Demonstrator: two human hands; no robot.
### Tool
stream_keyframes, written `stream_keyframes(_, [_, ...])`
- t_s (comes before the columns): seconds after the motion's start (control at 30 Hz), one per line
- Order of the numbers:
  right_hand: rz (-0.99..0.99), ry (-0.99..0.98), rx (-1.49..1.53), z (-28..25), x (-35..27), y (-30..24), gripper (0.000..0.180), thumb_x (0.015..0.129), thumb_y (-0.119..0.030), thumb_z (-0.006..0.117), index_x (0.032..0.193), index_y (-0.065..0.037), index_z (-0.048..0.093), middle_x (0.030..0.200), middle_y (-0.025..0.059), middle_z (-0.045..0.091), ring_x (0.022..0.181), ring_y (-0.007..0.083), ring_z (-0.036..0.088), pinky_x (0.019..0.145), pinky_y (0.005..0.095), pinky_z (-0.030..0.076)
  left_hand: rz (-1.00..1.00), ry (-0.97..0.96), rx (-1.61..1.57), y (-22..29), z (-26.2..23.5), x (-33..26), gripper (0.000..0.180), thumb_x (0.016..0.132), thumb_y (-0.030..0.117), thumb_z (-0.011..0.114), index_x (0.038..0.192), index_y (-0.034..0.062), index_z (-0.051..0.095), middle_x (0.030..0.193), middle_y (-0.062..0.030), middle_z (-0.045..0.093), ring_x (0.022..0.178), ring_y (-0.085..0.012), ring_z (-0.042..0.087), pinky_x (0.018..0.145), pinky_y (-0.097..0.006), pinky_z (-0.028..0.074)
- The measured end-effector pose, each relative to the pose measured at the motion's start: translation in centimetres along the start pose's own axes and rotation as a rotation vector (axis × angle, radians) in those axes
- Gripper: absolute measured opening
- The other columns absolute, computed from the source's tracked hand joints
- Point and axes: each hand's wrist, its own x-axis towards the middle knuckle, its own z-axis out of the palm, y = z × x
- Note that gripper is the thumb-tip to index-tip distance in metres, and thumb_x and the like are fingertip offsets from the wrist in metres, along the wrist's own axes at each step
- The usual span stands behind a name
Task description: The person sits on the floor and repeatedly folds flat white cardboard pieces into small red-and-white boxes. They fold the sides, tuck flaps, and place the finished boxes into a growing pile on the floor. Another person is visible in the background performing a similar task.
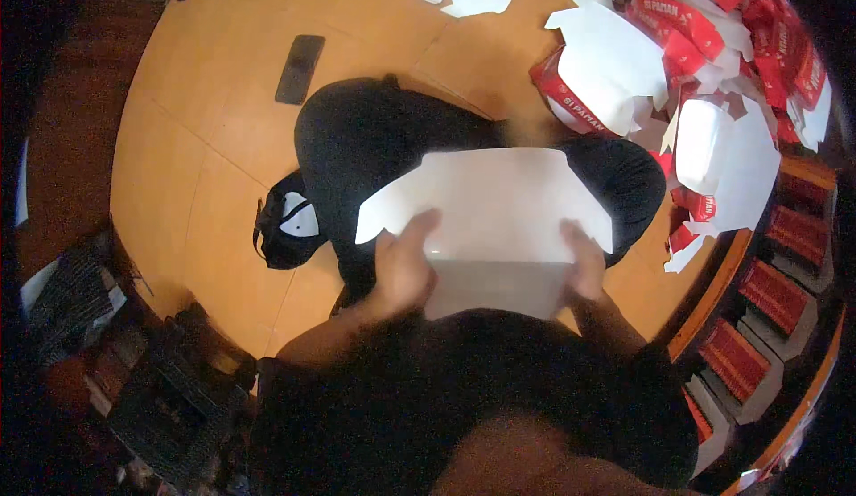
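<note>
Wooden floor (205, 139) beneath, both hands' fingers (419, 229) clamped on white flat carton (486, 206), forearms bent inward.

Warm light is falling on an orange tiled floor (205, 131). A wooden shelf (785, 300) is curving along the right edge.

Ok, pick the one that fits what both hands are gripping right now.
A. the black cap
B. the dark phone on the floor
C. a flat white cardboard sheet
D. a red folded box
C: the left hand and the right hand each grip a lower side of the flat white cardboard sheet, held over the person's lap.
</note>
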Motion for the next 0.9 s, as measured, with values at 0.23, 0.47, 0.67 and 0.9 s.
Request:
stream_keyframes(0.23, [0.135,-0.092,0.134,0.0,0.9,-0.8,0.048,0.097,-0.031,0.059,0.132,0.001,0.051,0.119,0.0088,0.061,0.105,0.0168,0.059,0.09,0.0311,0.047,0.045,-0.09,-0.129,0.7,0.0,1.5,0.031,0.097,0.025,0.058,0.109,-0.0026,0.063,0.098,-0.0083,0.066,0.085,-0.0161,0.063,0.076,-0.03,0.05])
stream_keyframes(0.47, [-0.03,-0.131,-0.096,0.7,5.4,-6.2,0.054,0.103,-0.028,0.048,0.149,-0.003,0.033,0.139,0.0102,0.05,0.128,0.0202,0.047,0.107,0.0331,0.036,0.408,-0.41,0.155,2.4,3.0,5.9,0.038,0.103,0.035,0.044,0.115,0.0017,0.058,0.113,-0.0081,0.058,0.105,-0.0161,0.054,0.093,-0.033,0.043])
stream_keyframes(0.67, [-0.18,-0.008,-0.102,1.0,6.9,-11.1,0.058,0.101,-0.027,0.051,0.15,-0.003,0.033,0.139,0.0117,0.051,0.125,0.0209,0.05,0.104,0.0336,0.041,0.588,-0.555,0.144,3.6,7.3,8.3,0.047,0.104,0.045,0.036,0.132,0.008,0.042,0.122,-0.0087,0.052,0.116,-0.0191,0.049,0.099,-0.038,0.039])
stream_keyframes(0.9, [-0.225,-0.55,-0.741,-1.6,12.0,-11.9,0.05,0.092,-0.023,0.063,0.134,0.003,0.052,0.115,0.012,0.065,0.099,0.0209,0.065,0.084,0.0326,0.053,1.16,-0.64,0.635,6.5,4.3,8.0,0.032,0.103,0.026,0.046,0.123,0.0048,0.059,0.119,-0.0142,0.063,0.109,-0.0232,0.057,0.1,-0.039,0.043])
